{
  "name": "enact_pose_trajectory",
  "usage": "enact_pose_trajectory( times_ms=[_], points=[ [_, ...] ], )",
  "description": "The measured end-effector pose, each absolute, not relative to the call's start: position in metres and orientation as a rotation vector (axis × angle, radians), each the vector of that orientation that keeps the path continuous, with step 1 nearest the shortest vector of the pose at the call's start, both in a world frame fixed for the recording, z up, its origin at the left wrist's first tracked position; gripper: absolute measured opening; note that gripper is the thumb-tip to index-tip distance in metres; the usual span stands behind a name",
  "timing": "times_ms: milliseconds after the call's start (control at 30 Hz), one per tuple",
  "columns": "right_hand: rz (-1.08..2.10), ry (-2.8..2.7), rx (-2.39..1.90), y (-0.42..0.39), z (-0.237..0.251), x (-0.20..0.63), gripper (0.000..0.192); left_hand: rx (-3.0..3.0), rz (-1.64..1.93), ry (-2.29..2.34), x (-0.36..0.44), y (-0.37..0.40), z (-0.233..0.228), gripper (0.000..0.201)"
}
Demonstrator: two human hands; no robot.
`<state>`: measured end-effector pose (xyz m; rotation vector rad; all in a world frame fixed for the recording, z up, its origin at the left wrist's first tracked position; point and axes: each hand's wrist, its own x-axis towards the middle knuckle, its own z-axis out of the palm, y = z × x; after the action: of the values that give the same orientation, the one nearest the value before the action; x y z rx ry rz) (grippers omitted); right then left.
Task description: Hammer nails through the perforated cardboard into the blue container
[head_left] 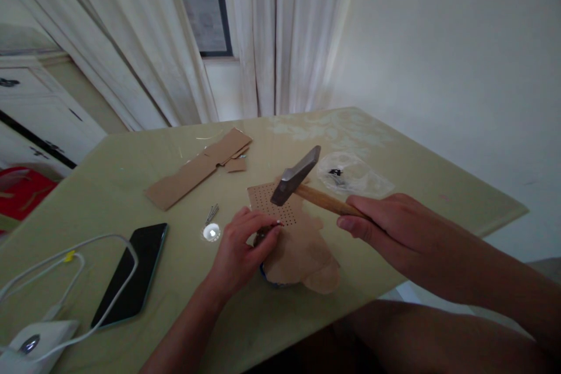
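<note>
Right hand (385, 225) near desk (394, 158) front edge, fingers wrapped round hammer (302, 181) handle, head raised over perforated cardboard (280, 210). Left hand (243, 245) fingers pinched at cardboard edge. Plastic bag (355, 178) beyond, dark bits inside.

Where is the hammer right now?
The hammer is in the right hand, raised above the perforated cardboard near the table's middle, just right of the left hand.

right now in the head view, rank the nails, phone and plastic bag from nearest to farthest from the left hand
1. nails, just left of the left hand, beside a small shiny disc
2. phone, farther left, under the white cable
3. plastic bag, right and back, beyond the hammer head
</note>
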<state>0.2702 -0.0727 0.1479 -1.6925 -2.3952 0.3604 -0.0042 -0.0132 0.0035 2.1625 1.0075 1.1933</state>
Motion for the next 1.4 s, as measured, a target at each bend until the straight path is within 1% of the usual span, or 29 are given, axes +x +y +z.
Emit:
enact_pose_trajectory(
  times_ms=[167, 367, 600, 733, 833, 1000, 1267, 1400],
  points=[
    [0.403, -2.558, -1.691, -0.070, 0.138, 0.269, 0.053, 2.165, 1.168, 1.012, -0.003, -0.012, 0.004, 0.008],
    [0.275, -2.470, -1.681, -0.072, 0.143, 0.266, 0.052, 2.174, 1.167, 1.019, -0.004, -0.013, 0.004, 0.006],
    [0.267, -2.688, -1.648, -0.070, 0.132, 0.266, 0.045, 2.194, 1.137, 0.989, -0.002, -0.013, 0.008, 0.010],
    [0.207, -2.637, -1.643, -0.070, 0.133, 0.266, 0.048, 2.176, 1.170, 0.973, -0.002, -0.013, 0.006, 0.006],
    [0.225, -2.588, -1.644, -0.070, 0.133, 0.267, 0.049, 2.171, 1.194, 0.964, -0.001, -0.013, 0.006, 0.004],
    [0.244, -2.679, -1.606, -0.070, 0.126, 0.270, 0.047, 2.156, 1.211, 0.991, 0.001, -0.014, 0.008, 0.009],
    [0.239, -2.646, -1.621, -0.070, 0.126, 0.270, 0.045, 2.111, 1.214, 0.993, 0.001, -0.015, 0.007, 0.008],
    [0.261, -2.691, -1.653, -0.069, 0.123, 0.272, 0.044, 2.005, 1.169, 1.028, 0.001, -0.015, 0.004, 0.012]
  ],
)
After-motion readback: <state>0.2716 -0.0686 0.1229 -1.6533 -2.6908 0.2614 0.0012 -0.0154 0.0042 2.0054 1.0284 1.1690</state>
